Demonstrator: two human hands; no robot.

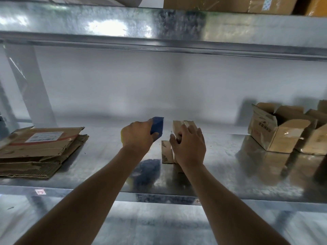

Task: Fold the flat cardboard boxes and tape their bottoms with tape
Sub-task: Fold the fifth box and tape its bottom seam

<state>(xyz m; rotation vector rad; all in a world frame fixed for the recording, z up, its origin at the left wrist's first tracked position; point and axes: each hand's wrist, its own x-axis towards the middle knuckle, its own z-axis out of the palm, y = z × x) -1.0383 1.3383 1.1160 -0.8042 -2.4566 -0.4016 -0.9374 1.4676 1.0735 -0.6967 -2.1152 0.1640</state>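
Small brown box (184, 128) — folded up, gripped by right hand (190, 147).

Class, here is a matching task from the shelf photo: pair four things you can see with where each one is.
Things:
1. flattened cardboard stack
2. blue tape dispenser
3. small cardboard box
4. open-topped boxes

Places:
A. under the right hand
B. right end of the metal shelf
C. gripped in the left hand
D. left end of the shelf

Pairs: 1-D, 2-C, 3-A, 4-B
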